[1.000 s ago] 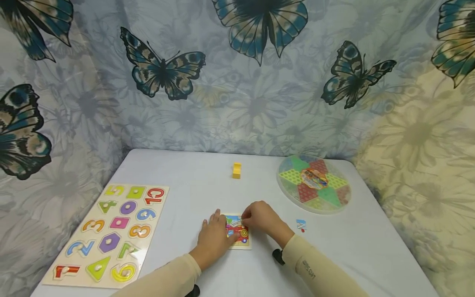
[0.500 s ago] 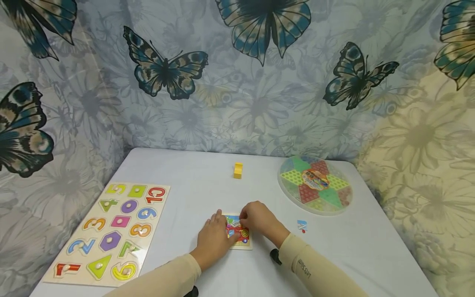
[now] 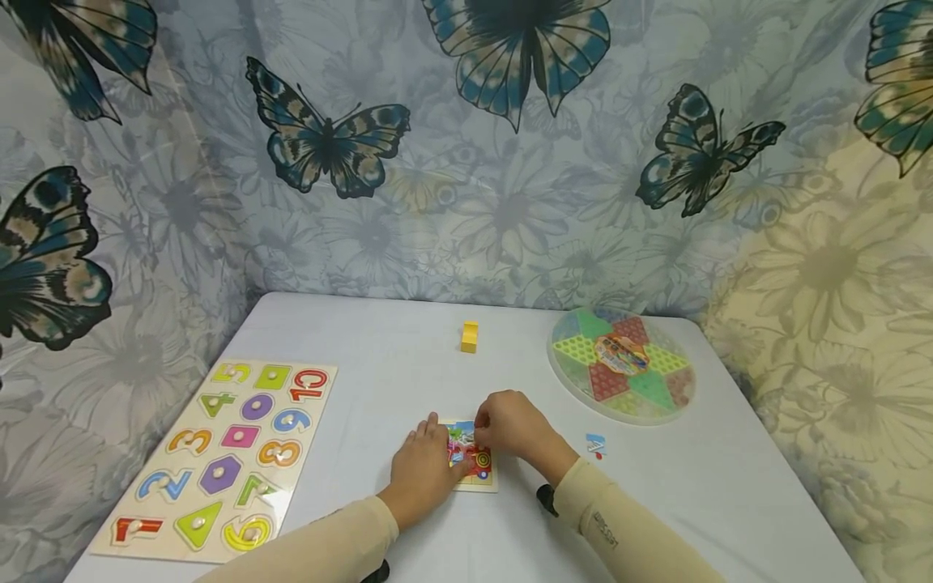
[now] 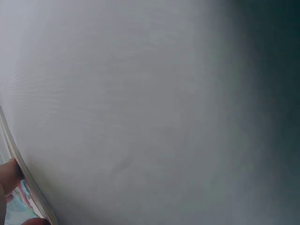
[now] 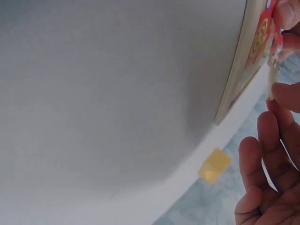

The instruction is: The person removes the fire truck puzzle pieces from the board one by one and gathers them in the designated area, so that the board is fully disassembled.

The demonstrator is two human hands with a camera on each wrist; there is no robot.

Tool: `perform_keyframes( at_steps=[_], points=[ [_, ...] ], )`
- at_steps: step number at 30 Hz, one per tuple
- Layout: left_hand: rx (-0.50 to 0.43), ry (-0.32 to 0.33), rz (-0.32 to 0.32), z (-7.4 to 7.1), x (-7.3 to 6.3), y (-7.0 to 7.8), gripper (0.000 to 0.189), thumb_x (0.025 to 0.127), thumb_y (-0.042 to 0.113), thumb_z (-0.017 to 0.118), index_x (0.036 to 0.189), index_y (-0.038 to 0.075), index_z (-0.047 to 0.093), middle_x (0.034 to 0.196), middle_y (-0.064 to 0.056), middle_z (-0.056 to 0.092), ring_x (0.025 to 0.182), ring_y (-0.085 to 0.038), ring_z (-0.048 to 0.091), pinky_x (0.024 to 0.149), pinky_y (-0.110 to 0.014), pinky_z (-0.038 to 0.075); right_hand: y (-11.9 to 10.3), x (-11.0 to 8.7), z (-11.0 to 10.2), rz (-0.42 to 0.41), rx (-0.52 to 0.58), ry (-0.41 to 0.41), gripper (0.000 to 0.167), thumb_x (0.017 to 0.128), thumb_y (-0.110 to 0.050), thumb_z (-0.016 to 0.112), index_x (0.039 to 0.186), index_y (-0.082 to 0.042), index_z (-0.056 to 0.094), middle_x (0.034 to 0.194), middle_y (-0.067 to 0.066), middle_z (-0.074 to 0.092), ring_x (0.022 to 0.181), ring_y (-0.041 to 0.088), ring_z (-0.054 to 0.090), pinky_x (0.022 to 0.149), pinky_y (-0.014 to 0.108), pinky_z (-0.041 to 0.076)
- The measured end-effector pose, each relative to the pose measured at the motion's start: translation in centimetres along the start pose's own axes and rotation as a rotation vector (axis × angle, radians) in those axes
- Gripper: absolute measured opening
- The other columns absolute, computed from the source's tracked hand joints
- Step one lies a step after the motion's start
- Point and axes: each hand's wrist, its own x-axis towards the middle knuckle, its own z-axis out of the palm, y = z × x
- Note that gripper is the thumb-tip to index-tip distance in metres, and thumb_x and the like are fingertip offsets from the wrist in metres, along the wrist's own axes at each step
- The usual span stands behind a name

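Note:
A small jigsaw puzzle in a pale wooden tray (image 3: 484, 487) lies at the table's middle, with a colourful red, blue and green picture. My left hand (image 3: 423, 465) lies along its left side, fingers extended, thumb over the lower part of the picture. At the upper right corner, my right hand (image 3: 514, 425) pinches a thin puzzle piece (image 5: 273, 77) between thumb and index finger, just over the tray; the other fingers spread loosely in the right wrist view. The left wrist view catches only the tray's edge (image 4: 28, 176) and some fingertips.
One loose blue-and-white puzzle piece (image 3: 595, 443) lies right of the right hand. A large number-and-shape peg board (image 3: 286, 478) fills the left side. Behind stand a yellow block (image 3: 470, 338) and a round, clear-covered star game board (image 3: 623, 364). Patterned fabric walls surround the table.
The right hand makes only slight shifts at the tray's upper right corner, still pinching the piece. My left hand stays in place; the camera view drifts a little.

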Motion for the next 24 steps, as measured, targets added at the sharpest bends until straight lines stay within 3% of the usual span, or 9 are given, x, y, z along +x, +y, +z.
perform_keyframes(
  at_steps=[9,15,24],
  points=[
    [-0.015,0.004,-0.012,0.2,0.0,-0.2,0.069,0.088,0.050,0.068,0.127,-0.005,0.056,0.144,-0.027,0.044,0.132,-0.039,0.043,0.105,-0.050,0.035,0.4,0.7,1.0,-0.011,-0.006,-0.027,0.009,0.079,-0.018,0.078,0.073,-0.019,0.071,0.068,-0.012,0.058,0.066,0.009,0.051,0.060,0.025,0.045],
    [0.018,0.039,0.011,0.4,0.1,-0.1,0.053,0.089,0.037,0.070,0.120,-0.004,0.059,0.141,-0.025,0.048,0.130,-0.037,0.047,0.104,-0.049,0.037,0.3,0.6,0.9,0.011,-0.001,-0.037,0.009,0.079,-0.018,0.079,0.073,-0.018,0.071,0.068,-0.011,0.058,0.066,0.011,0.051,0.060,0.026,0.046],
    [0.057,0.018,0.005,0.0,0.2,0.0,0.057,0.088,0.043,0.071,0.120,-0.004,0.061,0.139,-0.025,0.051,0.129,-0.036,0.048,0.104,-0.048,0.038,0.1,0.6,0.5,-0.007,-0.047,-0.023,0.011,0.077,-0.020,0.080,0.071,-0.019,0.071,0.066,-0.012,0.057,0.062,0.009,0.051,0.057,0.024,0.045]
  ],
)
